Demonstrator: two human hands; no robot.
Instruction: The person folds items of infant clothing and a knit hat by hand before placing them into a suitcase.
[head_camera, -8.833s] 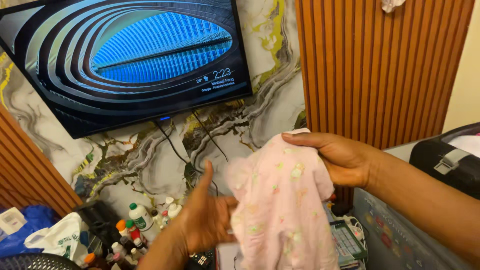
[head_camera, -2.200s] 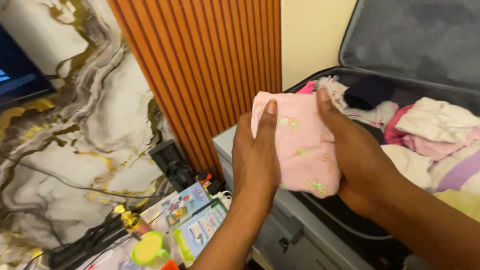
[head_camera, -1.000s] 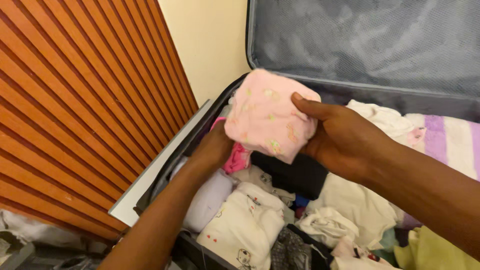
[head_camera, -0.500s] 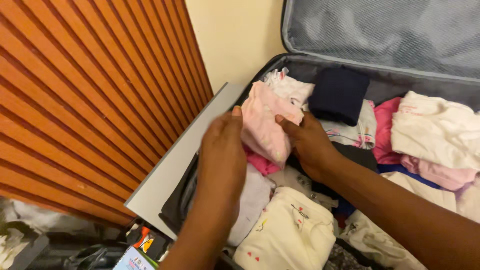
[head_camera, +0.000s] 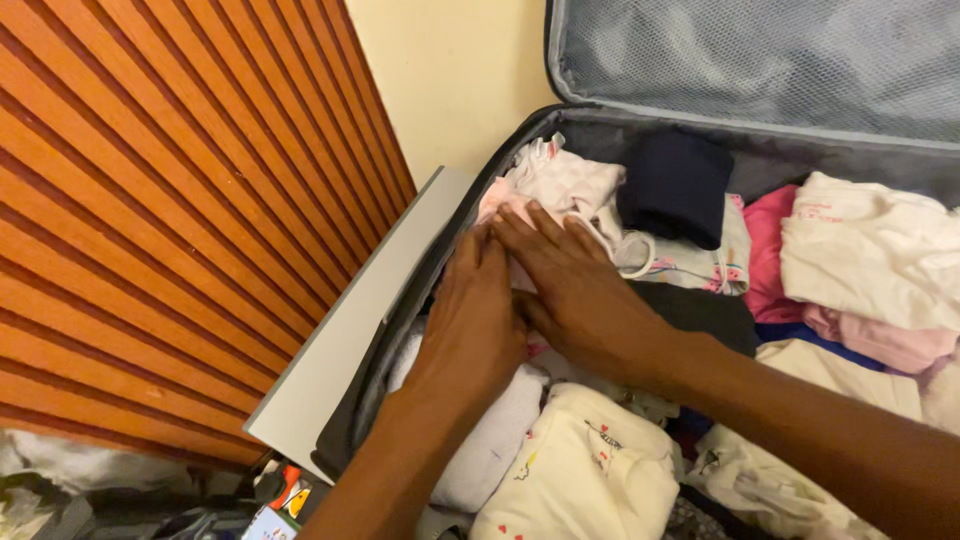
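Pink garment (head_camera: 497, 203): folded flat in suitcase (head_camera: 640, 125)'s left corner, long axis seems to run toward the lid
Left hand (head_camera: 472, 318): fingers spread, pressing it
Right hand (head_camera: 580, 290): same, flat, just beside

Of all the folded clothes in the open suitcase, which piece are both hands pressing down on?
The pale pink folded garment at the suitcase's left edge, under the left hand and right hand. The navy folded piece and the white ones lie untouched.
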